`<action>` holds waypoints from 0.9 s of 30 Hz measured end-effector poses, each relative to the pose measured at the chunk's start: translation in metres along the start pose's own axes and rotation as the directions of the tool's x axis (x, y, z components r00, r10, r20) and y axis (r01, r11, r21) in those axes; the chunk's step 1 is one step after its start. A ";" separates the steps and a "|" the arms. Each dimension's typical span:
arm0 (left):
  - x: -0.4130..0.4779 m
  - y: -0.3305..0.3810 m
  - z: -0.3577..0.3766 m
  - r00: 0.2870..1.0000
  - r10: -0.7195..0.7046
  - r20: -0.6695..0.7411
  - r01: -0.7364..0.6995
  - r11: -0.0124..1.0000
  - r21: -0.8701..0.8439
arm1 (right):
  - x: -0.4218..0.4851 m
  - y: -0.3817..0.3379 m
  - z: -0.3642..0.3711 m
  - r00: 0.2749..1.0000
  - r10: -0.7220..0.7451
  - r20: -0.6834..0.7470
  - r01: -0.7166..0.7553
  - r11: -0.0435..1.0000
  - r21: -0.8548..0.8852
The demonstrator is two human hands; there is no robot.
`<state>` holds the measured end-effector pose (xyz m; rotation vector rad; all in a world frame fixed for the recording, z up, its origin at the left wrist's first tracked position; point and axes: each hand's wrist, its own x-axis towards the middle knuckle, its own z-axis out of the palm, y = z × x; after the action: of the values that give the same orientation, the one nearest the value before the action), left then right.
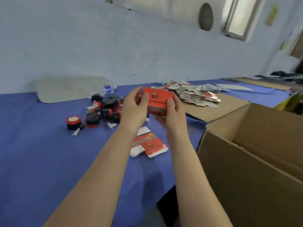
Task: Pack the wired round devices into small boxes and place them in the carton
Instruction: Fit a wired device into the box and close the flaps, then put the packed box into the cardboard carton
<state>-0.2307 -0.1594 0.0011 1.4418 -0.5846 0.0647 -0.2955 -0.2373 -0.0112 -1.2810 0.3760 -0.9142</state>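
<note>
From the head camera, you hold the small red box [158, 99] above the tabletop [41, 145] between both hands, its long axis running roughly 9 to 3 o'clock. The fingers of your left hand [134, 105] curl round its 9 o'clock end, and those of your right hand [172, 112] grip the 3 o'clock end from beneath. The open carton [237, 169] lies toward 4 o'clock of the box, so your right hand is the nearer one, while the loose wired round devices [105, 110] lie at 8 o'clock.
</note>
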 end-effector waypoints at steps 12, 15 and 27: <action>-0.140 0.063 0.247 0.681 -0.058 0.730 0.207 0.972 -0.115 | -0.049 -0.104 -0.226 0.614 -0.624 -0.484 0.124 0.681 -0.721; -0.104 0.036 0.216 0.917 -0.055 0.395 0.115 0.985 -0.130 | -0.039 -0.087 -0.193 0.739 -0.545 -0.395 0.293 0.789 -0.540; -0.023 -0.120 0.039 0.815 -0.571 -0.100 0.571 0.761 0.309 | 0.027 0.098 -0.055 0.949 0.313 0.038 -0.062 0.302 -0.951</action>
<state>-0.2174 -0.2071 -0.1169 1.8956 -0.1054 -0.3423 -0.2814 -0.2931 -0.1118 -2.3583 0.9717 -0.2306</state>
